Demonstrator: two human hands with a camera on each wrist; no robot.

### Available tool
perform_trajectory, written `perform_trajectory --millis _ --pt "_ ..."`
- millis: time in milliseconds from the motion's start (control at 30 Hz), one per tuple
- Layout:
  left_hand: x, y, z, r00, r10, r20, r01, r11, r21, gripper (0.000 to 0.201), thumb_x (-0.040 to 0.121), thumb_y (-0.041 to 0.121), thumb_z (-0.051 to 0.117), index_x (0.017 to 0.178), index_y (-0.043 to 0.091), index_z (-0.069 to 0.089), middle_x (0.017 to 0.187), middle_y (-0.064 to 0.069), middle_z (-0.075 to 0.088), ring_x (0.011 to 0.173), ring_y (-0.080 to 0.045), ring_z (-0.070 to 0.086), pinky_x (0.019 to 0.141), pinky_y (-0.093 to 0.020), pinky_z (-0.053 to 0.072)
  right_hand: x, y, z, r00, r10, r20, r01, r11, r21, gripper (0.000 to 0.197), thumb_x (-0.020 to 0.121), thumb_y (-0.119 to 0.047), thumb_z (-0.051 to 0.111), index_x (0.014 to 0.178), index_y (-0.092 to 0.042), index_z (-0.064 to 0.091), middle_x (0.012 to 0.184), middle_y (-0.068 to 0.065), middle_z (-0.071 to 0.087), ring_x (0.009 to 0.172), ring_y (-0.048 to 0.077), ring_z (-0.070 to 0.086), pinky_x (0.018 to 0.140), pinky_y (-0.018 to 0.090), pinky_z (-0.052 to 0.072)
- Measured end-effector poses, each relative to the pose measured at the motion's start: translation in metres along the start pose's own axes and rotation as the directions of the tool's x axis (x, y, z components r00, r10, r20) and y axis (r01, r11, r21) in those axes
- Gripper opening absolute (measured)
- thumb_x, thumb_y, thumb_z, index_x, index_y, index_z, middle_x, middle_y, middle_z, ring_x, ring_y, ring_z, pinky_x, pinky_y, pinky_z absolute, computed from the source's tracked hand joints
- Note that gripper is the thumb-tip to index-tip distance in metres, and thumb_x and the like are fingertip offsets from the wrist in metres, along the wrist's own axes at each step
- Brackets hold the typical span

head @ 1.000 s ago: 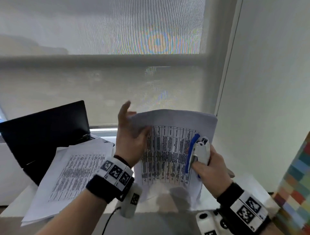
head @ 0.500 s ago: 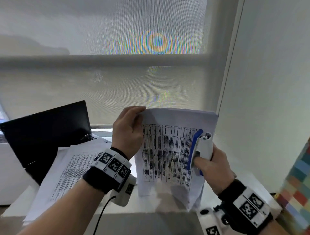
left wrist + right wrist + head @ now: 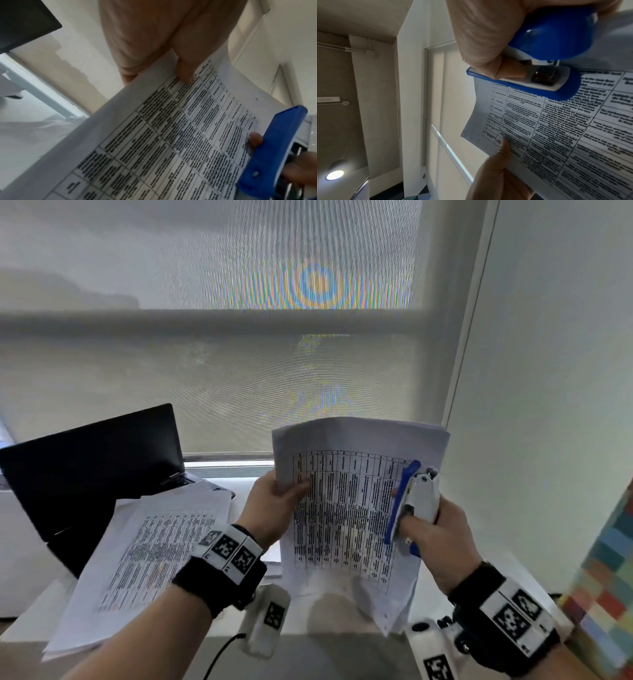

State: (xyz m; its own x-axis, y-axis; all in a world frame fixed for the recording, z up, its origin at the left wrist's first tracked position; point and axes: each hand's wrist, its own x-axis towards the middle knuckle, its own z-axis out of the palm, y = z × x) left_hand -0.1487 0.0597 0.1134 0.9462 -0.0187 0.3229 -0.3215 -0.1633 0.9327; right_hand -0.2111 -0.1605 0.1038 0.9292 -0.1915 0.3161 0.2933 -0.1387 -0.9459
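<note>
**Printed pages (image 3: pixel 342 525) held up, stapler (image 3: pixel 419 498) at their right edge**

At the far left an open black laptop (image 3: pixel 92 467) stands on the desk (image 3: pixel 318 604), with a loose spread of printed sheets (image 3: pixel 147 559) lying partly over its base. The left hand (image 3: pixel 270 508) pinches the left edge of the raised pages, thumb on the printed front and fingers behind. The pages stand nearly upright above the desk, before the window blind (image 3: pixel 239 371). The right hand (image 3: pixel 445 539) is wrapped round the blue-and-white stapler, whose blue arm lies against the front of the pages near their upper right edge.
</note>
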Motion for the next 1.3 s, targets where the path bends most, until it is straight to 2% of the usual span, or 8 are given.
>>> perform_trajectory --millis 200,300,367,600,700,833,1033,1300 --pt "-0.002 0.008 0.01 0.995 -0.036 -0.095 0.028 0.996 -0.082 0.02 0.09 -0.005 0.059 0.09 0.013 0.069 0.072 0.011 0.073 0.072 -0.006 0.069 0.067 -0.02 0.055 0.023 -0.009 -0.007 0.989 -0.108 -0.099 0.092 0.983 -0.157 0.013 0.068 -0.018 0.065 0.071 -0.014 0.053 0.073 0.018 0.055 0.063 0.025 0.052 0.05 0.032 0.043" --pt "-0.006 0.013 0.019 0.992 -0.04 -0.122 0.03 0.996 -0.085 0.019 0.09 -0.005 0.059 0.091 0.012 0.069 0.082 0.0 0.073 0.08 -0.019 0.069 0.07 -0.029 0.057 0.052 -0.041 -0.014 0.909 -0.275 -0.315 0.245 0.961 -0.131 0.04 0.068 -0.044 0.068 0.094 -0.017 0.055 0.101 0.022 0.059 0.081 0.033 0.061 0.067 0.041 0.054" --pt "-0.009 0.019 0.025 0.994 -0.005 -0.11 0.001 0.999 -0.037 0.018 0.089 -0.005 0.059 0.088 0.011 0.067 0.084 -0.007 0.072 0.079 -0.023 0.067 0.068 -0.031 0.055 0.064 -0.071 -0.016 0.842 -0.368 -0.394 0.401 0.916 0.002 0.042 0.077 -0.041 0.069 0.106 -0.017 0.049 0.093 0.004 0.065 0.081 0.023 0.065 0.071 0.036 0.053" --pt "-0.014 0.018 0.041 0.997 0.068 0.03 -0.07 0.994 0.085 0.006 0.088 0.004 0.064 0.092 0.008 0.064 0.089 -0.011 0.07 0.087 -0.029 0.066 0.082 -0.05 0.053 0.069 -0.099 0.019 0.873 -0.482 -0.071 0.452 0.856 -0.249 0.031 0.085 -0.046 0.059 0.101 -0.023 0.047 0.079 -0.015 0.057 0.065 -0.009 0.055 0.059 0.008 0.04" --pt "-0.018 0.018 0.044 0.994 0.11 0.028 -0.113 0.987 0.114 0.009 0.083 0.012 0.063 0.09 0.006 0.064 0.085 -0.009 0.069 0.084 -0.028 0.064 0.079 -0.049 0.053 0.07 -0.103 0.034 0.871 -0.49 -0.014 0.461 0.829 -0.317 0.054 0.079 -0.071 0.051 0.1 -0.022 0.051 0.082 -0.009 0.06 0.074 0.007 0.059 0.062 0.018 0.044" --pt "-0.023 0.018 0.042 0.995 0.087 0.046 -0.09 0.993 0.082 0.01 0.089 0.005 0.064 0.087 0.014 0.064 0.085 -0.005 0.07 0.083 -0.021 0.065 0.079 -0.04 0.054 0.071 -0.107 0.055 0.856 -0.516 0.026 0.495 0.805 -0.328 0.043 0.074 -0.071 0.045 0.09 -0.031 0.049 0.079 -0.009 0.06 0.075 0.017 0.061 0.067 0.037 0.05" --pt "-0.028 0.019 0.032 0.993 0.081 0.091 -0.08 0.997 -0.012 0.026 0.089 0.0 0.063 0.081 0.024 0.062 0.073 0.016 0.07 0.073 0.001 0.064 0.067 -0.015 0.048 0.077 -0.112 0.072 0.851 -0.522 -0.047 0.486 0.82 -0.302 0.032 0.083 -0.055 0.054 0.084 -0.023 0.053 0.069 -0.011 0.055 0.063 0.008 0.053 0.056 0.021 0.038" --pt "-0.026 0.003 0.019 0.99 -0.129 0.054 0.131 0.99 -0.043 0.016 0.092 0.002 0.061 0.09 0.016 0.068 0.087 -0.003 0.076 0.081 -0.02 0.072 0.077 -0.039 0.059 0.084 -0.101 0.075 0.913 -0.406 -0.041 0.393 0.901 -0.181 0.024 0.084 -0.052 0.058 0.089 -0.03 0.05 0.078 -0.007 0.059 0.07 0.016 0.057 0.067 0.036 0.048"
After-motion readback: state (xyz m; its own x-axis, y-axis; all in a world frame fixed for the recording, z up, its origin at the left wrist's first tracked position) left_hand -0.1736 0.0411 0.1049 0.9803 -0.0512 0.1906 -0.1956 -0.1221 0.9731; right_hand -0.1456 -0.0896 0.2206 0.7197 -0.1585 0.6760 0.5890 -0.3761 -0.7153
